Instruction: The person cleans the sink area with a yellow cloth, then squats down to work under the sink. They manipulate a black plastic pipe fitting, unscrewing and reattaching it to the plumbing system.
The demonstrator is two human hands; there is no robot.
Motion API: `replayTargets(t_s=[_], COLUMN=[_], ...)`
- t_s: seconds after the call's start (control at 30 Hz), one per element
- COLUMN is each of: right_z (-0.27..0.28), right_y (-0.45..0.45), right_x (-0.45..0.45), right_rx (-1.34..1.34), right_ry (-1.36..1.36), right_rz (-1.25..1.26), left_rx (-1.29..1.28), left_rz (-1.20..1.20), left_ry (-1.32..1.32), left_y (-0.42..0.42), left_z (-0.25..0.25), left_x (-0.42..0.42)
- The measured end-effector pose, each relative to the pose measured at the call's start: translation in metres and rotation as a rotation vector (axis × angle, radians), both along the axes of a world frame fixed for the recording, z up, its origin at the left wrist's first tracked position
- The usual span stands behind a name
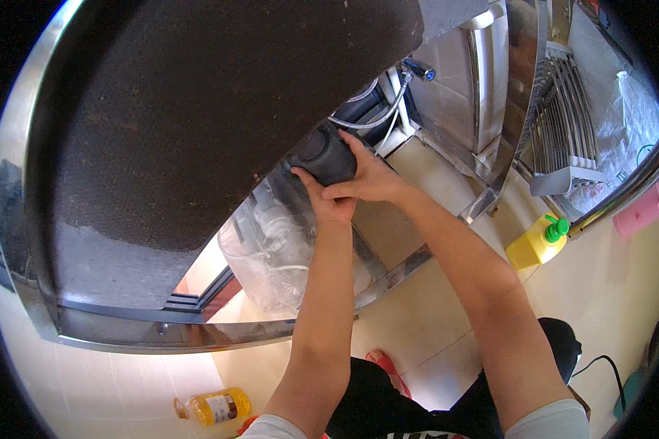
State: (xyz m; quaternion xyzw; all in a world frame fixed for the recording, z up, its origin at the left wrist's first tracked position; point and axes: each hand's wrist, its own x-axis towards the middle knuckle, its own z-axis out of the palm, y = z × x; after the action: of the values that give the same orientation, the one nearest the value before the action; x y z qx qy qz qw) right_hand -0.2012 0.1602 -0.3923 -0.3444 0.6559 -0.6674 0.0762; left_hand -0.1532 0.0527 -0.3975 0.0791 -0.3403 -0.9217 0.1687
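Note:
A dark rounded cylinder (pixel 327 156), probably plastic, is between my two hands below a large dark panel (pixel 208 110). My left hand (pixel 330 202) grips its near side, with the thumb along its left edge and the other fingers hidden. On its right side is my right hand (pixel 373 176), one finger reaching over the top and the thumb pressed near its bottom edge. The panel hides the cylinder's far end. Just behind it, a braided hose (pixel 381 120) curves up to a chrome angle valve (pixel 417 69).
A transparent plastic container or bag (pixel 272 241) with crumpled plastic stands left of my arms. Metal frame rails (pixel 401 277) cross low in front. On the floor are a yellow pump bottle (pixel 534 244) and an oil bottle (pixel 217 406). A metal rack (pixel 565 115) stands right.

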Motion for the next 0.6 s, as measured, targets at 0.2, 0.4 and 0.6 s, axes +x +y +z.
replayTargets(t_s=[0.2, 0.4, 0.6], right_z=[0.007, 0.007, -0.013], right_y=[0.001, -0.006, -0.018], right_x=[-0.007, -0.002, -0.010], right_rx=[0.033, -0.117, -0.229], right_ry=[-0.117, -0.187, -0.126], right_rz=[-0.027, -0.040, -0.107], left_rx=[0.062, 0.006, -0.896], left_rz=[0.040, 0.014, 0.498], left_ry=[-0.068, -0.352, -0.400], left_y=[0.010, 0.008, 0.037], left_z=[0.008, 0.033, 0.081], left_x=[0.000, 0.022, 0.039])
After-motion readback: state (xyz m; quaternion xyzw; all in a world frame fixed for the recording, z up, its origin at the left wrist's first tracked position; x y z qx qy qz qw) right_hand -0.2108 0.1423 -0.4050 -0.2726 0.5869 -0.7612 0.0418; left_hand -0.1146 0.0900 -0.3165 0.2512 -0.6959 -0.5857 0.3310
